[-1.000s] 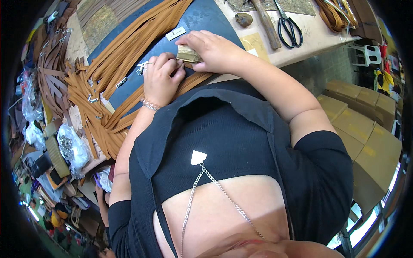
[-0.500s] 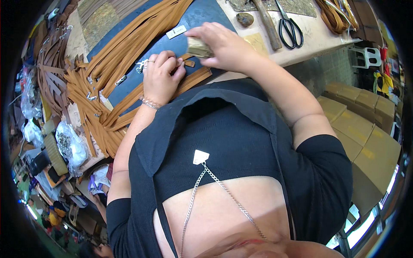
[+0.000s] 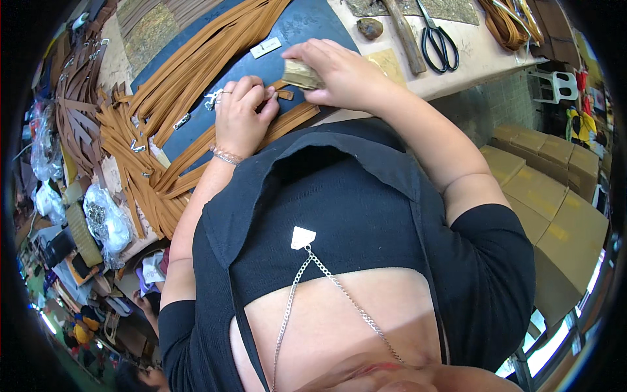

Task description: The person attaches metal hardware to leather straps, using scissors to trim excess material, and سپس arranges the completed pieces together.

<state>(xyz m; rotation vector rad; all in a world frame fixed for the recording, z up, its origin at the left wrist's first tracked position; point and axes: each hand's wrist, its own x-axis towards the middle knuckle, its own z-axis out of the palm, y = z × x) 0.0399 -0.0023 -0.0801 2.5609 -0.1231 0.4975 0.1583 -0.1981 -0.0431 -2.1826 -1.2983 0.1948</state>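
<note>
My right hand (image 3: 336, 68) is wrapped round a rough yellowish-brown block (image 3: 302, 74), held above the blue mat (image 3: 313, 32). Just left of it, my left hand (image 3: 243, 111) is closed with bent fingers on a narrow tan strap, whose end (image 3: 285, 95) sticks out toward the block. A silver metal hook (image 3: 212, 98) shows beside the left knuckles. Long tan straps (image 3: 202, 59) lie bundled across the mat, and another tan strap (image 3: 294, 119) runs along its near edge. What the left fingertips press on is partly hidden.
Black-handled scissors (image 3: 439, 49), a wooden-handled tool (image 3: 406, 39) and a brown lump (image 3: 370, 28) lie on the table at right. A small white label (image 3: 266, 48) rests on the mat. Dark brown straps (image 3: 81, 111) pile up at left. Cardboard boxes (image 3: 555, 215) stand right of me.
Both hands stay nearly in place, with the left hand slightly further left. The block stays in my right hand, a touch lower.
</note>
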